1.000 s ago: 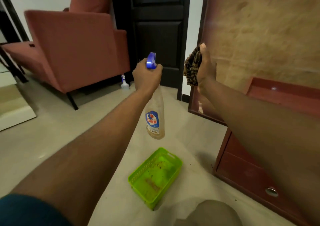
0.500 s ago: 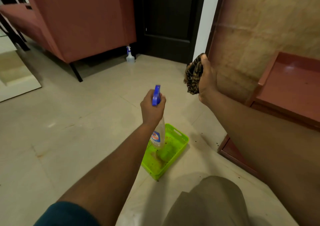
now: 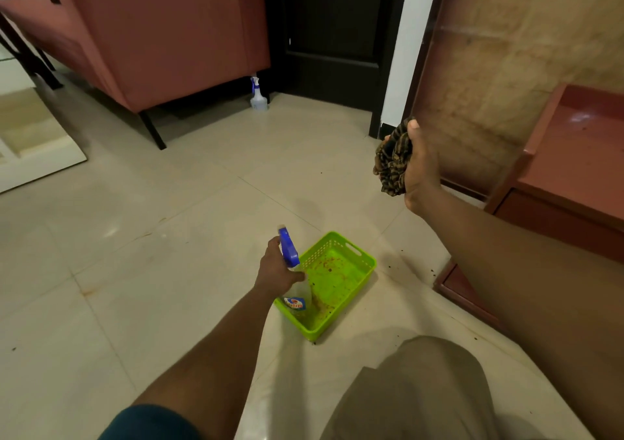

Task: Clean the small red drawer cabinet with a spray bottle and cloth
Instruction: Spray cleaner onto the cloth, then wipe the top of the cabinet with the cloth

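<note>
My left hand (image 3: 275,269) grips a clear spray bottle (image 3: 296,296) with a blue trigger head, held low at the near left edge of a green basket (image 3: 353,252) on the floor. My right hand (image 3: 420,166) is raised to the right and closed around a bunched dark patterned cloth (image 3: 391,162). The small red drawer cabinet (image 3: 574,176) stands at the right edge; its top shows wet specks. My right forearm hides part of its drawer fronts.
A red sofa (image 3: 162,31) fills the back left, with a second spray bottle (image 3: 258,97) on the floor by its corner. A dark door (image 3: 334,34) is behind. A brown board (image 3: 513,51) leans behind the cabinet. My knee (image 3: 422,389) is at the bottom.
My left hand has lowered the spray bottle from chest height down to the green basket. The view has tilted down toward the floor. My right hand still holds the cloth up.
</note>
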Action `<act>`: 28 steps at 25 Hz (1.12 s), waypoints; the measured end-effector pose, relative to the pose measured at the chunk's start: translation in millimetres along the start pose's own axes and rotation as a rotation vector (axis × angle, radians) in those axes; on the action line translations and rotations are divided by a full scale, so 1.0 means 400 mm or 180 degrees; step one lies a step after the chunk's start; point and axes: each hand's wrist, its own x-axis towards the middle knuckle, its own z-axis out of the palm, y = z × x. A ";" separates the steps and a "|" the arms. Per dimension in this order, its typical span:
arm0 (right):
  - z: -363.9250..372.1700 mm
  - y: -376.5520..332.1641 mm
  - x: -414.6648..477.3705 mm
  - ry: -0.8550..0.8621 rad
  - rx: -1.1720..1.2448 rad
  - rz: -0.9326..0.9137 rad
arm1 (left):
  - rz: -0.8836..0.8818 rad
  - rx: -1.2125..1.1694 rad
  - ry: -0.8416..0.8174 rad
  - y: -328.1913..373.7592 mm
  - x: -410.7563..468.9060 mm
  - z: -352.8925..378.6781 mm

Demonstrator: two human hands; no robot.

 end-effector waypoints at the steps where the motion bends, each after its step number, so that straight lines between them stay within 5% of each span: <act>1: 0.003 0.002 0.000 -0.0006 0.0005 -0.0012 | 0.0058 0.0437 -0.0206 -0.016 0.015 -0.022; 5: 0.003 0.002 -0.010 -0.0035 -0.0048 -0.0070 | -0.0168 0.1703 -0.0642 -0.062 0.026 -0.129; 9: 0.014 -0.020 -0.032 0.0043 -0.0086 -0.0175 | -0.0029 0.0994 0.0470 0.045 0.054 -0.215; 15: -0.037 -0.240 -0.013 0.0705 -0.0302 -0.0726 | 0.1351 0.0661 0.1224 0.557 0.155 -0.250; 21: -0.248 -0.594 -0.013 0.1348 -0.0642 -0.1717 | 0.2940 0.0505 0.1121 1.145 0.058 -0.150; 28: -0.535 -0.829 -0.127 0.2241 -0.1793 -0.2288 | 0.3886 0.0746 0.1161 1.416 -0.048 0.043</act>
